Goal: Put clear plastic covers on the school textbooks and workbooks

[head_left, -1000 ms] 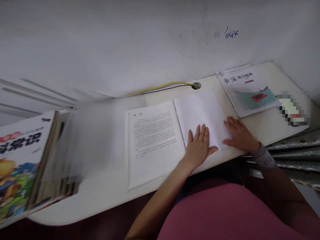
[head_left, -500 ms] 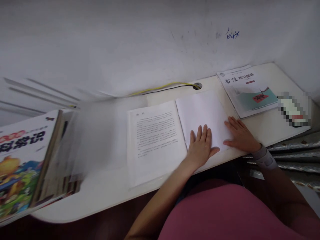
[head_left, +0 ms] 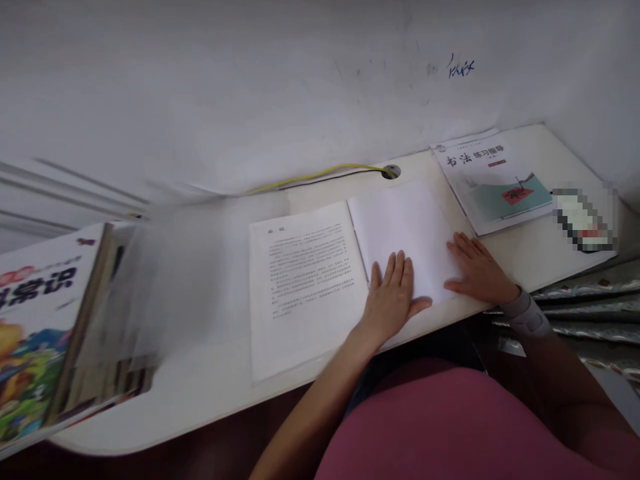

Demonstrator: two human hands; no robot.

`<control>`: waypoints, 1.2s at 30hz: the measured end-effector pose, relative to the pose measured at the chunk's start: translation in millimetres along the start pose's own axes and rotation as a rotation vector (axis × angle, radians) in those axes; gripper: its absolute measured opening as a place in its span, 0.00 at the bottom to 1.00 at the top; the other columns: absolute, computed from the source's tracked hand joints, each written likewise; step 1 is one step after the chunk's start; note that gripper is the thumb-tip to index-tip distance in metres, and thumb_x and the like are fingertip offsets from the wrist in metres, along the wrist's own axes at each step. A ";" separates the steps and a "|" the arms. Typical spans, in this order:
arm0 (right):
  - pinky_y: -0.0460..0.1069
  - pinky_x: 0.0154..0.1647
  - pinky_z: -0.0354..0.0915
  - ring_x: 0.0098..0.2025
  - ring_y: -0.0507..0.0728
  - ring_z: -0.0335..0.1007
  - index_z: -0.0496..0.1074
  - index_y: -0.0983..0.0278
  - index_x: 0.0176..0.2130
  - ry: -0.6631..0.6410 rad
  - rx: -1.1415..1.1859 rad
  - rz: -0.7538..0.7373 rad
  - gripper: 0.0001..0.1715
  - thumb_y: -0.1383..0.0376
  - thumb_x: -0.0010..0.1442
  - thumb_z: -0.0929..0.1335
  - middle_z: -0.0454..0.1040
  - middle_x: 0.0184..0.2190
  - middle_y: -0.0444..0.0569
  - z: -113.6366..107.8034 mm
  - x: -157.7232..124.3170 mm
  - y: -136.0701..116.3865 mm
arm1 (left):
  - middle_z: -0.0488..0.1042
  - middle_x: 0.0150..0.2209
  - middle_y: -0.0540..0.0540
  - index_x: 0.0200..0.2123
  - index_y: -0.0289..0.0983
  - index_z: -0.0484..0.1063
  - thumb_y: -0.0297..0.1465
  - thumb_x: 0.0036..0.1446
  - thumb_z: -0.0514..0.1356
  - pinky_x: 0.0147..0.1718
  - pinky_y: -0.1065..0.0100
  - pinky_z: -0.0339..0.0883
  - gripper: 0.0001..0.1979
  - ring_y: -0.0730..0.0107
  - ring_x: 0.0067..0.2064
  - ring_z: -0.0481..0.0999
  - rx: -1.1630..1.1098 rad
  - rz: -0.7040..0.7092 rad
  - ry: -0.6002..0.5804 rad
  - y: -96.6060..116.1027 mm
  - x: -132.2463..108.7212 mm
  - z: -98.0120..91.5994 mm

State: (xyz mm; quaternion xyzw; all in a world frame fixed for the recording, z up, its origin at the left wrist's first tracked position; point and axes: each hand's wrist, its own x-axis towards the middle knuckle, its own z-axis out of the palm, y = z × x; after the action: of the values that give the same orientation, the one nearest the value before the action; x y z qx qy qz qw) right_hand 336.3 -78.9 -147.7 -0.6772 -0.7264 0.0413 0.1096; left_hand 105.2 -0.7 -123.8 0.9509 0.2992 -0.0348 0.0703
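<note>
Open book (head_left: pixel 305 280) lies flat on the white desk (head_left: pixel 200 393), right of the middle. Its lower edge reaches the near edge of the desk. The left page carries printed text; the right page (head_left: pixel 405 217) is blank.

Left hand (head_left: pixel 393 297) lies palm down on the blank page, low on it, just right of the book's spine. Its fingers are straight and close together, pointing to the far edge, with the thumb stuck out to the right. It pinches nothing and lies flat on the paper.

Right hand (head_left: pixel 477 270) is also palm down, at the near right corner of the blank page. Fingers are slightly spread and point left and away over the page edge; the heel of the hand is on the bare desk at the near edge. There is a grey band (head_left: pixel 527 313) on that wrist. The hands are near each other but not touching, with blank paper between them.

A teal-and-white workbook (head_left: pixel 495 180) lies closed at the far right corner by the wall, well apart from the hands. A pixelated object (head_left: pixel 583 220) sits just right of it. A yellow cable (head_left: pixel 320 175) runs along the far edge into a cable hole (head_left: pixel 391 172), just beyond the open book. A stack of colourful books (head_left: pixel 40 320) is at the left end of the desk, and the area beside it is blurred.
</note>
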 end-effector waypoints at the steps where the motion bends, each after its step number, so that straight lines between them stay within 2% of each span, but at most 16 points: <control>1: 0.63 0.65 0.45 0.68 0.66 0.42 0.54 0.72 0.64 -0.001 -0.003 -0.001 0.49 0.42 0.57 0.62 0.50 0.66 0.67 0.0 0.0 0.0 | 0.45 0.66 0.26 0.66 0.26 0.44 0.55 0.59 0.44 0.62 0.40 0.41 0.44 0.46 0.68 0.42 -0.002 -0.002 -0.006 0.2 0.7 0.4; 13: 0.62 0.64 0.47 0.68 0.67 0.44 0.57 0.73 0.62 -0.012 -0.030 0.006 0.50 0.42 0.55 0.64 0.52 0.65 0.68 -4.2 1.4 -2.6 | 0.46 0.66 0.26 0.66 0.25 0.42 0.53 0.61 0.44 0.61 0.40 0.43 0.43 0.46 0.68 0.42 0.003 0.011 0.008 3.5 3.5 0.3; 16: 0.62 0.64 0.47 0.68 0.68 0.41 0.59 0.68 0.62 0.008 -0.015 0.001 0.44 0.44 0.57 0.65 0.45 0.67 0.65 -5.2 -1.1 -7.3 | 0.46 0.67 0.27 0.66 0.25 0.42 0.53 0.60 0.44 0.61 0.40 0.42 0.43 0.46 0.68 0.42 0.009 0.001 0.010 4.5 5.1 0.5; 21: 0.67 0.63 0.45 0.69 0.71 0.34 0.61 0.54 0.61 0.008 -0.025 -0.061 0.34 0.47 0.59 0.65 0.35 0.70 0.53 -7.0 -17.2 -30.0 | 0.45 0.67 0.27 0.66 0.24 0.45 0.54 0.60 0.44 0.61 0.40 0.42 0.44 0.45 0.68 0.43 0.009 -0.007 0.023 4.9 5.9 3.0; 26: 0.70 0.62 0.43 0.69 0.73 0.34 0.61 0.50 0.61 -0.043 -0.050 -0.074 0.36 0.43 0.57 0.65 0.37 0.70 0.51 -8.6 -26.6 -42.2 | 0.44 0.67 0.27 0.66 0.25 0.45 0.55 0.60 0.43 0.61 0.40 0.42 0.44 0.45 0.68 0.42 0.007 -0.011 0.031 5.9 7.7 4.3; 36: 0.72 0.61 0.42 0.68 0.72 0.37 0.61 0.51 0.61 -0.087 -0.064 -0.103 0.38 0.41 0.56 0.64 0.44 0.69 0.56 -11.8 -24.2 -40.0 | 0.45 0.67 0.27 0.66 0.25 0.45 0.54 0.60 0.43 0.61 0.40 0.42 0.44 0.45 0.68 0.42 -0.009 0.002 -0.019 9.2 11.2 -1.9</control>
State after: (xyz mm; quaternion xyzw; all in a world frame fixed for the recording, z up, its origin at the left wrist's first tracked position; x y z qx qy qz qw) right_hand 301.3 -107.2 -130.3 -0.6396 -0.7654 0.0419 0.0584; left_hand 119.7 -1.5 -122.1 0.9505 0.2978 -0.0424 0.0777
